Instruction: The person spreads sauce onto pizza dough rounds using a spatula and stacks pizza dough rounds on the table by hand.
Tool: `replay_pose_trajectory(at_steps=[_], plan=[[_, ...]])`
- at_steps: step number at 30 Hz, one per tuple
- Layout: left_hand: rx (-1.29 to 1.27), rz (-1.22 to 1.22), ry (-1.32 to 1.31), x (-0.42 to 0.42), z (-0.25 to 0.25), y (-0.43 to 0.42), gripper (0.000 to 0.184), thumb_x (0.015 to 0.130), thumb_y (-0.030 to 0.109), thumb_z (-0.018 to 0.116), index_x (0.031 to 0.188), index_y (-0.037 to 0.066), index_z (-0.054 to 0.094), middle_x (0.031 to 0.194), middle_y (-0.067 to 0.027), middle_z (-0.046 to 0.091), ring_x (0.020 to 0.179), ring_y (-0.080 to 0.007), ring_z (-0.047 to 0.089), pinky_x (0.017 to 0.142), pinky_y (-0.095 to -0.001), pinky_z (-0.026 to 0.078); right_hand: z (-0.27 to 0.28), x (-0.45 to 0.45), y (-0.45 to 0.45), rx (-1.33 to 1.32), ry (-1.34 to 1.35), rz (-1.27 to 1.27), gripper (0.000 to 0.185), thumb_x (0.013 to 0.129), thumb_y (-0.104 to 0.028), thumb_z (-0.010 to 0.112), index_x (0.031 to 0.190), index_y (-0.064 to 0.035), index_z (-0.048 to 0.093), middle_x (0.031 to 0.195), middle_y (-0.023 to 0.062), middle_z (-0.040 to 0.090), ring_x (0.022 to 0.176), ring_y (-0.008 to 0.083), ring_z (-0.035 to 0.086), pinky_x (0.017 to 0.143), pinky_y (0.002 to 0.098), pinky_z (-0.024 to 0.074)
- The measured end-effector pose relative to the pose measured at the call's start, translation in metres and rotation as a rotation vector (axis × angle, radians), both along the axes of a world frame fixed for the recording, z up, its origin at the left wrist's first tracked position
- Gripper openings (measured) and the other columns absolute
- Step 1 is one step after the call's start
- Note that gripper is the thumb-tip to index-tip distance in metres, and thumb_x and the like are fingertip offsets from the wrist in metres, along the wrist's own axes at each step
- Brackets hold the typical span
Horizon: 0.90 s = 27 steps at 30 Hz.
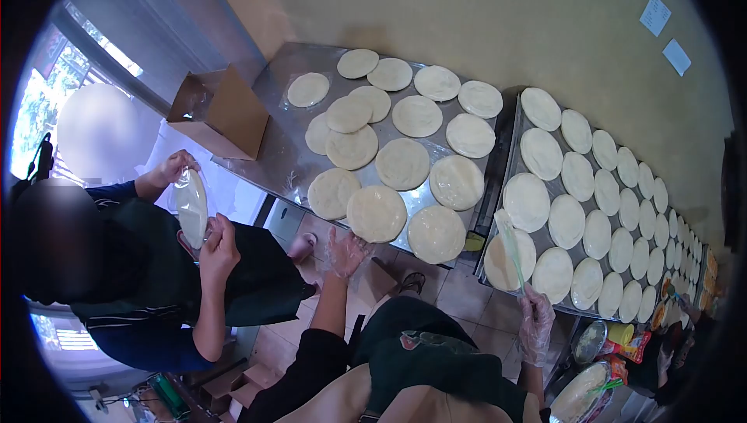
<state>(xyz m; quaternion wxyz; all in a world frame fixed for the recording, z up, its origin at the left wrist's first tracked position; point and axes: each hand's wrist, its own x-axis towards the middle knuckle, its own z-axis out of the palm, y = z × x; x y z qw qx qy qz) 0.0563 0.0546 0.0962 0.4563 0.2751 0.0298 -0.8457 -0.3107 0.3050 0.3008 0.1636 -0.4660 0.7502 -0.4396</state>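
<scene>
My right hand (537,322), in a clear plastic glove, is closed around the thin green handle of a pale-headed brush or spatula (510,240); its exact kind is hard to make out. The head lies over a dough round (498,262) at the near left corner of the right-hand table. My left hand (346,254), also gloved, has its fingers spread at the front edge of the left metal table (292,174). Its fingertips are close to a flat dough round (377,214); contact is not clear. Several more dough rounds (402,164) lie there, a few overlapping.
At left, a co-worker (156,283) holds a dough round in plastic (191,207). A cardboard box (226,115) stands on the left table's end. Rows of dough rounds (566,221) cover the right table (556,182). Lower right are a large tub (582,392) and another person's gloved hand (664,365).
</scene>
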Motion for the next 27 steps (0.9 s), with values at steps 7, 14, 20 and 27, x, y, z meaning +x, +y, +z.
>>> replay_pose_trajectory(at_steps=[7,14,20,27], plan=[[0.096,-0.133,-0.585,-0.018,0.031,0.003,0.083,0.095,0.073,0.040,0.142,0.004,0.048,0.138,-0.0136,0.054,0.127,-0.0330,0.051,0.107,-0.0511,0.040,-0.006,0.002,-0.015,-0.013,-0.020,0.018,0.030,0.091,0.006,0.064,0.119,-0.0050,0.069,0.088,0.0108,0.065,0.080,0.0210,0.063,0.075,0.0337,0.0495],[-0.701,-0.947,-2.165,0.010,0.060,-0.008,0.063,0.098,0.060,0.050,0.129,0.005,0.064,0.122,-0.0136,0.066,0.101,-0.0292,0.063,0.089,-0.0434,0.050,-0.011,0.002,-0.022,0.055,-0.102,0.032,0.032,0.092,0.005,0.064,0.122,-0.0044,0.068,0.093,0.0068,0.065,0.084,0.0152,0.061,0.077,0.0304,0.0499],[-0.956,-0.371,-1.739,-0.015,0.027,-0.134,0.031,0.097,0.031,0.058,0.113,0.006,0.067,0.105,-0.0162,0.068,0.099,-0.0323,0.064,0.085,-0.0414,0.051,-0.015,0.008,-0.034,-0.033,-0.349,-0.104,0.030,0.099,-0.011,0.063,0.128,-0.0084,0.065,0.103,0.0028,0.066,0.084,0.0111,0.059,0.076,0.0290,0.0500],[-1.540,-0.794,-1.924,-0.092,-0.073,-0.287,0.066,0.080,0.051,0.076,0.114,-0.005,0.067,0.104,-0.0184,0.070,0.098,-0.0350,0.064,0.091,-0.0453,0.049,0.017,0.018,-0.019,-0.067,-0.794,-0.310,0.035,0.105,-0.019,0.055,0.139,-0.0138,0.054,0.082,-0.0007,0.057,0.061,0.0053,0.051,0.050,0.0215,0.0425]])
